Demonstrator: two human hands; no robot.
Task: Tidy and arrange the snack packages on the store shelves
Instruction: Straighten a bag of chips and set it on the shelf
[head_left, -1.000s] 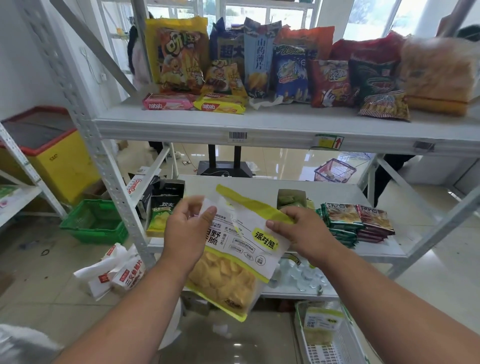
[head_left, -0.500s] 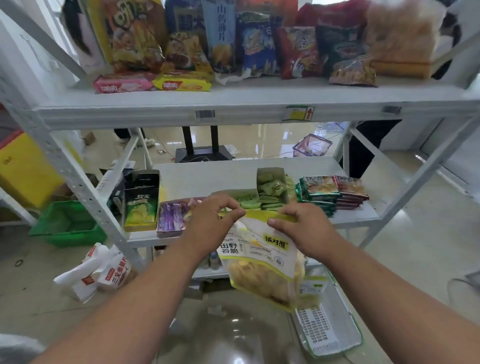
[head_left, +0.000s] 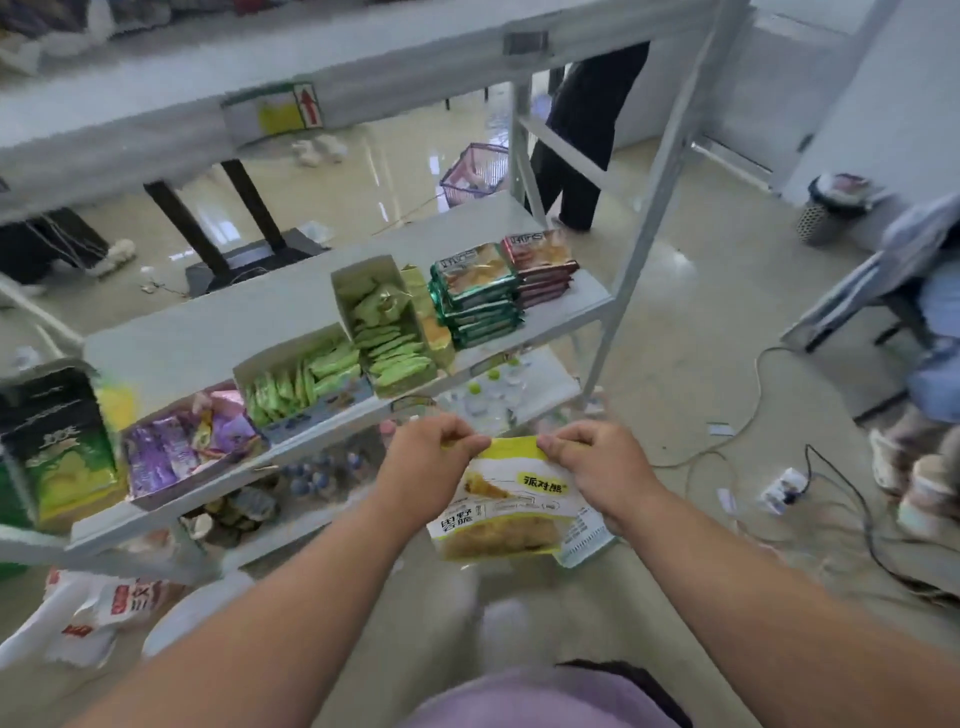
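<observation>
Left hand (head_left: 426, 457) and right hand (head_left: 597, 467) pinch the top corners of the yellow-and-white plastic snack pouch (head_left: 511, 512), apparently mid-placement, needing bare space toward the grey middle shelf's (head_left: 218, 332) back edge.

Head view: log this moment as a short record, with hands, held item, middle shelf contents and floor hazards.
left hand: pinches top-left edge of snack bag
right hand: pinches top-right edge of snack bag
snack bag: yellow and white, hanging upright in front of the shelves
middle shelf: purple sachet box, two green sachet boxes, green packet stack, red packet stack
floor: power strip with loose cables
</observation>
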